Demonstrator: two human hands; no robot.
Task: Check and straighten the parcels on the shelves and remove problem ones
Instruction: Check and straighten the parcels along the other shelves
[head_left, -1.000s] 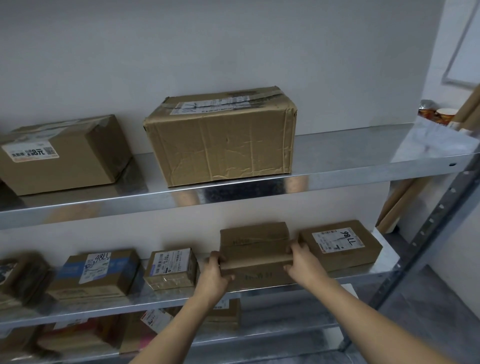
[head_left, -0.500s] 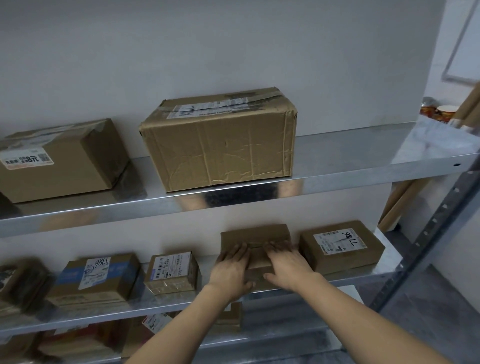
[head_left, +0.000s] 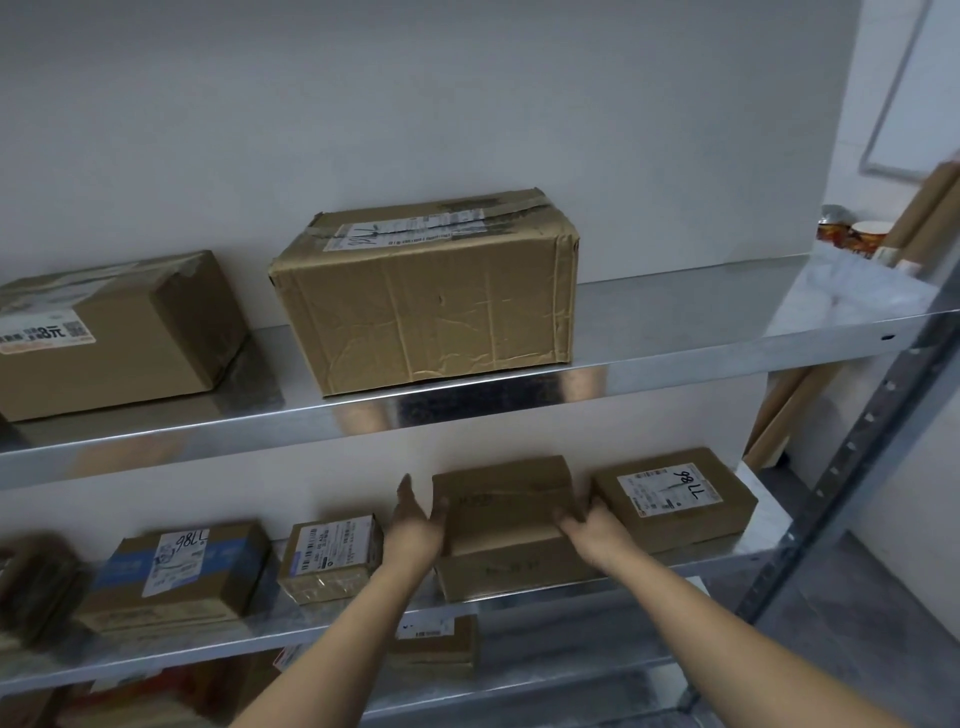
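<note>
A plain brown parcel (head_left: 501, 506) sits on the middle shelf (head_left: 696, 564) of a metal rack, its front edge at the shelf's lip, clasped from both sides by a person's bare hands. The left hand (head_left: 415, 525) lies flat against the parcel's left side, fingers extended and thumb raised; the right hand (head_left: 592, 525) curls around its right front corner, fingers bent onto the cardboard. Just beside it to the right rests a labelled parcel (head_left: 675, 499) with handwritten digits. To the left stand a small taped parcel (head_left: 330, 558) and a blue-banded parcel (head_left: 179, 574). On the upper shelf (head_left: 675, 338) sit a large creased box (head_left: 431, 296) and another box (head_left: 111, 332) at far left.
</note>
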